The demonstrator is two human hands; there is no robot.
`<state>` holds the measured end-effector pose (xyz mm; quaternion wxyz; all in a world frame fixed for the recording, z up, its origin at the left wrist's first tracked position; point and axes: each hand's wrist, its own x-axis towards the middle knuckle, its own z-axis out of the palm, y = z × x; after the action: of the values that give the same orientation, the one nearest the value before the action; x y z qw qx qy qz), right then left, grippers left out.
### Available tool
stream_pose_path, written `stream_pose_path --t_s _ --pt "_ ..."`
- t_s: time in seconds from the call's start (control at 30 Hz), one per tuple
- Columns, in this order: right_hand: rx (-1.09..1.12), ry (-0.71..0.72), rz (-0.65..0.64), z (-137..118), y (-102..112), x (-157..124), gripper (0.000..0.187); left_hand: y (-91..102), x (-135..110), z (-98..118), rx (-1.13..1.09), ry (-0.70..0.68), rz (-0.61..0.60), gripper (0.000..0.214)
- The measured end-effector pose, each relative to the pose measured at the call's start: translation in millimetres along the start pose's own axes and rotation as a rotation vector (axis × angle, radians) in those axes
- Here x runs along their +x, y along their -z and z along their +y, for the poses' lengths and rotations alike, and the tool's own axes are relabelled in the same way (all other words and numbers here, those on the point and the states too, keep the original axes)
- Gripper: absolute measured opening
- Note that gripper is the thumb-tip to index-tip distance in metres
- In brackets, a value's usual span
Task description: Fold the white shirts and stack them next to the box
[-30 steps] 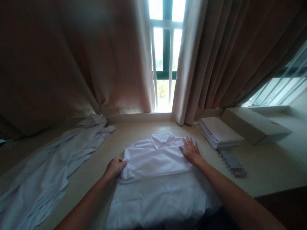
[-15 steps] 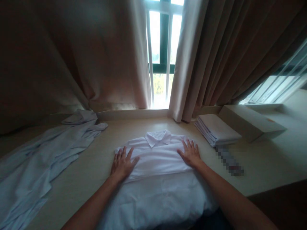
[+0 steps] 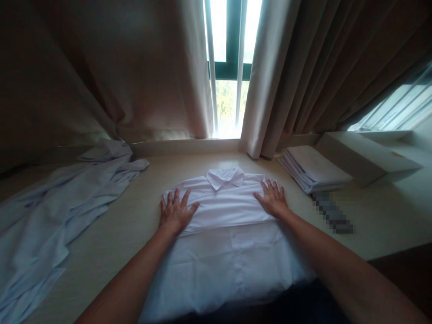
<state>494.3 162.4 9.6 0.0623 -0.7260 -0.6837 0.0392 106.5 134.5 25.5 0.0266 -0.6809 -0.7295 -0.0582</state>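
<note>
A white collared shirt (image 3: 232, 243) lies spread on the pale surface in front of me, its collar toward the window and its lower part near my body. My left hand (image 3: 177, 210) rests flat on the shirt's left shoulder area, fingers spread. On the opposite shoulder lies my right hand (image 3: 272, 198), also flat with its fingers apart. Neither hand grips the cloth. Wrinkles run across the shirt between the two hands.
Loose white garments (image 3: 67, 202) are heaped along the left. A stack of folded white clothes (image 3: 313, 168) sits at the right, with a pixelated dark object (image 3: 332, 213) just before it. Behind it stands a pale box-like ledge (image 3: 371, 155). Curtains (image 3: 162, 67) flank the window (image 3: 229, 90).
The camera has tilted down slightly, so everything sits higher in view. Both hands remain flat on the shirt's shoulders, with hardly any movement against the cloth.
</note>
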Motion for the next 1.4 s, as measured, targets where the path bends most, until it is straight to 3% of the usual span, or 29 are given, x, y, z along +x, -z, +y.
stream_pose_path --t_s 0.4,1.4 --pt "-0.076 0.003 -0.062 -5 10 11 0.078 1.2 6 1 0.023 0.022 -0.036 0.078" --pt "-0.084 0.012 -0.031 -6 6 28 0.08 -2.6 26 -1 0.026 -0.003 -0.028 0.079"
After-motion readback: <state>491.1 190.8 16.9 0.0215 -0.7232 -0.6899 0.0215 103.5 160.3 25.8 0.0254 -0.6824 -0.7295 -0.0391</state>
